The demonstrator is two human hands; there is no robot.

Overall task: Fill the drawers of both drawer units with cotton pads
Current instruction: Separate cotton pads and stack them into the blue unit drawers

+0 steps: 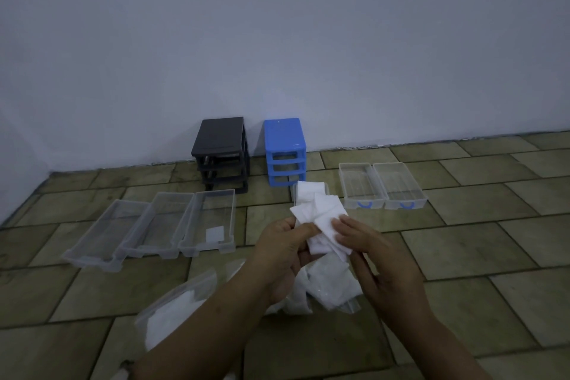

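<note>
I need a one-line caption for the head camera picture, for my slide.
Both hands hold white cotton pads above the tiled floor, with clear drawers before the black and blue units.

The pads (324, 225) looked like soft, matt white cotton, fibrous at the edges. The drawers (209, 219) were clear, smooth plastic with a faint sheen, two of them (382, 185) carrying blue plastic handles. The black unit (220, 139) was matt dark plastic; the blue unit (283, 136) was glossier plastic, catching light on top. The bags (182, 299) were thin, glossy clear film. The floor (462, 241) was dull, rough-looking tile, the wall (277, 40) flat matt paint.
</note>
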